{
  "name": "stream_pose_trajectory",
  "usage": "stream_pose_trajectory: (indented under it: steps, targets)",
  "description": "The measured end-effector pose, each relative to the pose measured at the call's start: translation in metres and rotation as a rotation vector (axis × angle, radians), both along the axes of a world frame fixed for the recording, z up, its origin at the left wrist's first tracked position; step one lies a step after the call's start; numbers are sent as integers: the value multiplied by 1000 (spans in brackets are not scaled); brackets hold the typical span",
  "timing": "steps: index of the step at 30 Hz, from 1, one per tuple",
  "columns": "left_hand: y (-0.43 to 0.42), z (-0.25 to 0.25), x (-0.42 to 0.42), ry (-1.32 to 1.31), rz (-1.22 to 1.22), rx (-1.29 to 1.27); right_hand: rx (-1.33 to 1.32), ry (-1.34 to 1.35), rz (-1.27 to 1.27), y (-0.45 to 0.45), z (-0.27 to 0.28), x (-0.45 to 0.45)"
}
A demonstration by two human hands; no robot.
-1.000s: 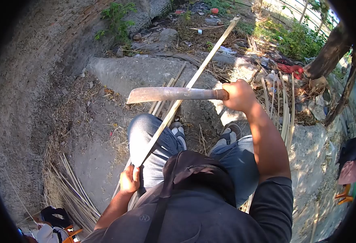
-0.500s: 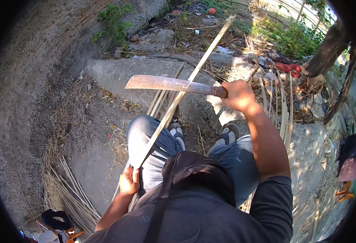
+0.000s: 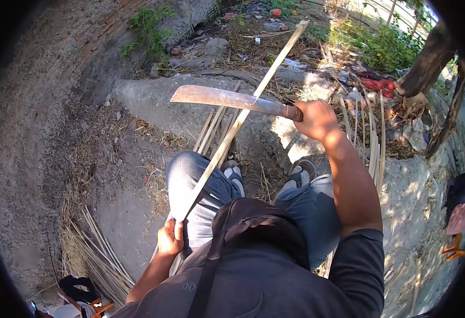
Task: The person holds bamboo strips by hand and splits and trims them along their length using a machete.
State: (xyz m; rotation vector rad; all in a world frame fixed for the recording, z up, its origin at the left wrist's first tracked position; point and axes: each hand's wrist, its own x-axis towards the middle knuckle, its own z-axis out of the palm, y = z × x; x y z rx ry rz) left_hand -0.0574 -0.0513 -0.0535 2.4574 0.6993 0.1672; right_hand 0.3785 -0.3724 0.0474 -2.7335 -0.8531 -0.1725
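A long pale strip, apparently split bamboo, slants across my raised knee, its far end up over the ground ahead. My left hand pinches its near end beside my thigh. In my right hand is a machete, gripped by its short wrapped handle with the blade pointing left. The blade crosses the strip around its middle and appears to touch it. More strips lie on the ground just beyond my left knee, partly hidden by the held one.
Loose strips are piled at lower left and more lean at right. A rough wall rises on the left. A low concrete ledge lies ahead, with litter and a tree trunk beyond. Orange-handled items sit at both lower edges.
The machete has shifted slightly right and its handle end has dropped a little, so the blade tilts more. My left hand and the strip stay nearly still.
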Motion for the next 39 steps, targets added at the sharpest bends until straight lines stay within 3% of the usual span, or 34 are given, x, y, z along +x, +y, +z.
stream_pose_trajectory:
  steps: [12,39]
  targets:
    - [-4,3,0,-32,21,17,168,26,82,-6,-5,-2]
    - [-8,8,1,-29,26,62,175,25,119,-7,-6,0]
